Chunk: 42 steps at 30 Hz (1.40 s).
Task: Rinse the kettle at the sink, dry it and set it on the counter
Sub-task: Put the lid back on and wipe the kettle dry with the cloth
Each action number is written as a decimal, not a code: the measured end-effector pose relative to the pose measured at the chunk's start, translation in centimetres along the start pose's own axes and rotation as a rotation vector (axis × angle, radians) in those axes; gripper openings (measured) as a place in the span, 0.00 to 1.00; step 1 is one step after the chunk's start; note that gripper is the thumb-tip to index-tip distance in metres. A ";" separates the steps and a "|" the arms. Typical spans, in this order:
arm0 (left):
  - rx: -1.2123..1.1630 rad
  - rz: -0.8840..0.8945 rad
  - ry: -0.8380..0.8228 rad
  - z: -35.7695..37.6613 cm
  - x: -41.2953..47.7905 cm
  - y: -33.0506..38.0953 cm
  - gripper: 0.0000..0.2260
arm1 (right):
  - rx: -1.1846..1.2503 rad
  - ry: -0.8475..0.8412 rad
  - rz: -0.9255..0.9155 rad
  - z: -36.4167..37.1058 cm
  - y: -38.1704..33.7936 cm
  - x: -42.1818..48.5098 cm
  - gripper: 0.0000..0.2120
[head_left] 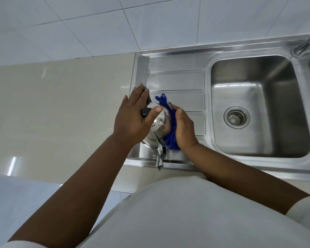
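Observation:
A shiny steel kettle with a black handle stands on the left end of the sink's drainboard, its spout pointing toward me over the front edge. My left hand lies over the top of the kettle and grips the black handle. My right hand presses a blue cloth against the kettle's right side. The cloth wraps around that side, and a tuft of it sticks up behind the kettle. Much of the kettle's body is hidden under my hands.
The steel sink basin with a round drain strainer lies to the right of the drainboard. A tap stands at the far right. The beige counter spreads to the left. White wall tiles rise behind.

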<state>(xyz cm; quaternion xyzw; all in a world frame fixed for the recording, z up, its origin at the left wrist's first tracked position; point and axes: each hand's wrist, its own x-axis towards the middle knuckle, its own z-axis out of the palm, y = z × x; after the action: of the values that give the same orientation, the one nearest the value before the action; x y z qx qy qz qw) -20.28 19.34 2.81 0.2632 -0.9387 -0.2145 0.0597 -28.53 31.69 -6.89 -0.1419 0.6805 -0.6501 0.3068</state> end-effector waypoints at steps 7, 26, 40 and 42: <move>-0.034 -0.112 0.085 1.0 -0.6 0.6 0.43 | 0.044 -0.021 0.141 -0.2 -2.5 0.2 0.26; 0.038 0.216 0.083 0.1 0.2 -1.0 0.34 | 0.034 -0.077 0.321 -1.1 -2.9 1.4 0.36; 0.003 0.371 -0.095 -0.8 0.9 -2.0 0.34 | -0.275 -0.582 0.196 -2.0 -11.2 2.4 0.38; 0.007 0.427 -0.107 -0.8 1.6 -2.8 0.31 | -0.312 -0.542 0.184 -2.0 -10.3 2.4 0.33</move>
<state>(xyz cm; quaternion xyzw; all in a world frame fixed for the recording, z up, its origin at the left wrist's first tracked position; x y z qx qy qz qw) -20.13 16.06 2.31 0.0469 -0.9757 -0.2075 0.0531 -33.67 30.69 2.46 -0.2928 0.6756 -0.4460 0.5089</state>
